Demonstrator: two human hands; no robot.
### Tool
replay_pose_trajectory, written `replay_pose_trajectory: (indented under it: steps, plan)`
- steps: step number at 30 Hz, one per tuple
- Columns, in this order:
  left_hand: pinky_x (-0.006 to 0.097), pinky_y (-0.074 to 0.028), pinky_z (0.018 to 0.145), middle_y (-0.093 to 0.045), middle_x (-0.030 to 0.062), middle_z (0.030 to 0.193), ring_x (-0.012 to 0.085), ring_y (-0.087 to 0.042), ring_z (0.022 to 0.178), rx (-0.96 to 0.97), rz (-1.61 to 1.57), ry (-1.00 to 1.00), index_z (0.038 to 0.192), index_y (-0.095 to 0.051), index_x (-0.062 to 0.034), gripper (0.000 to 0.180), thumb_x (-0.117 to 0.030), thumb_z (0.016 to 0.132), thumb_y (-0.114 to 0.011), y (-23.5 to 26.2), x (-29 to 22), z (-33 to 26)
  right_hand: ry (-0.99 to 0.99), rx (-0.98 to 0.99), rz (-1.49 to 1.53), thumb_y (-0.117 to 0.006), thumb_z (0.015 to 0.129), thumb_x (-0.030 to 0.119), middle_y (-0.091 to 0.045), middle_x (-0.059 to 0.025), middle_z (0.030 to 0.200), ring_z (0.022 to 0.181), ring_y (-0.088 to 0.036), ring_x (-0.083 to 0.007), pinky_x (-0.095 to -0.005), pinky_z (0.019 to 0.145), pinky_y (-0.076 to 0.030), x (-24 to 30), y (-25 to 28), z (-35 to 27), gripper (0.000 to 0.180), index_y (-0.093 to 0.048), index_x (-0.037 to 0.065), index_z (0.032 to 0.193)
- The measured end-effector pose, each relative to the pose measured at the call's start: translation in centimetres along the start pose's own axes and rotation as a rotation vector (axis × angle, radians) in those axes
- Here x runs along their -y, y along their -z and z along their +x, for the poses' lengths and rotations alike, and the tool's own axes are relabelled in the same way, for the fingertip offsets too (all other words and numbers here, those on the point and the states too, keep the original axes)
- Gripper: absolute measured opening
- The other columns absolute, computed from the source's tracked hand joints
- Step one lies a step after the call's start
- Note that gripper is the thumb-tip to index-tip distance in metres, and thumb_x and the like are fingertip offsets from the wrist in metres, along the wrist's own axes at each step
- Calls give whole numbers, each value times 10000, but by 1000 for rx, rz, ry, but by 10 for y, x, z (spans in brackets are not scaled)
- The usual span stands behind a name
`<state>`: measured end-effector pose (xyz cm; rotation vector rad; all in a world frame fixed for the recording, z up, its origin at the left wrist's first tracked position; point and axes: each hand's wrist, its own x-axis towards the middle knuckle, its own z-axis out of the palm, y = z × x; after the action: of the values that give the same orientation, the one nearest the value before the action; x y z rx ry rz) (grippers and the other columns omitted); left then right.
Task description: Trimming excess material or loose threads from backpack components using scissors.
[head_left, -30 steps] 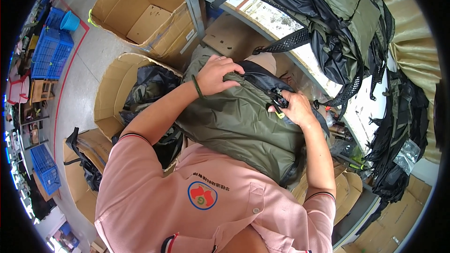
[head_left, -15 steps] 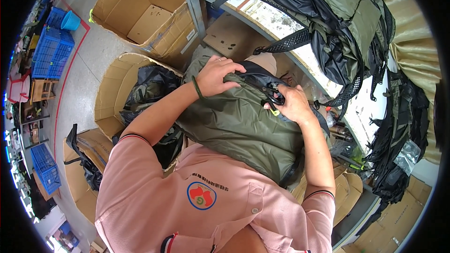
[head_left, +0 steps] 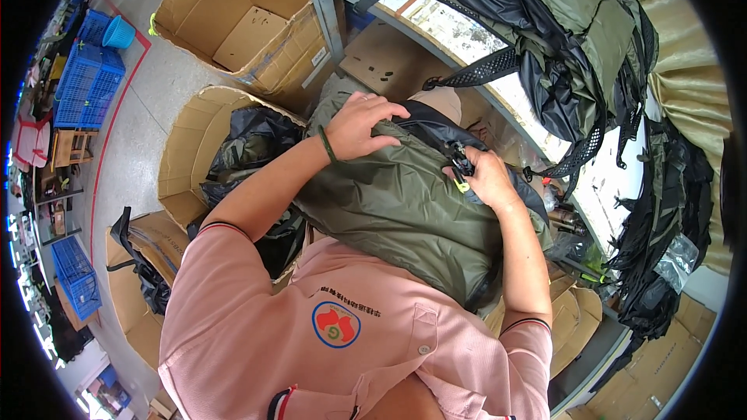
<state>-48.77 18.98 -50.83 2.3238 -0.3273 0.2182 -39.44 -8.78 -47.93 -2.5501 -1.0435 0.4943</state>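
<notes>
A dark olive-green fabric bag [head_left: 389, 202] with a black inner side lies across my lap. My left hand [head_left: 362, 126], with a dark green bangle on its wrist, grips the bag's upper edge between thumb and fingers. At the right part of that edge, my right hand [head_left: 486, 179] is closed around a small black piece with a yellow-green tip [head_left: 461, 184]. Its exact kind cannot be made out, as the fingers partly cover it. Part of the black fabric [head_left: 432, 122] shows between the two hands.
A worn white table [head_left: 467, 27] at the upper right bears a pile of green and black bags with mesh straps [head_left: 560, 47]. Black straps [head_left: 661, 225] hang beyond it. Cardboard boxes [head_left: 183, 140] stand at my left, one holding dark bags [head_left: 253, 144]. Blue crates [head_left: 87, 85] are farther left.
My right hand has lifted slightly and turned the black piece, which now points up from the bag's edge. The left hand stays nearly still on the fabric.
</notes>
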Motion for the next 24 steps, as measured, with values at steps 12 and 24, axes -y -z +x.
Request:
replay_pose_trajectory:
  steps: [12,24]
  plan:
    - [248,-464,890,-656,-1,1051,80,-588,961,27,-1041,506,1138,-625,-14,330,-13,814,-689,35,31,-20,-170,20,506,-789,752,314,-488,-31,634,635,-397,-99,-284,595,-402,-28,-16,-33,375,-576,10,804]
    - [270,-409,961,-641,27,1130,106,-555,1054,233,-872,270,1165,-630,-41,338,-81,836,-694,44,-41,8,149,-99,-77,-805,610,516,-576,-57,698,692,-572,-247,-352,688,-356,38,66,-11,538,-576,75,816]
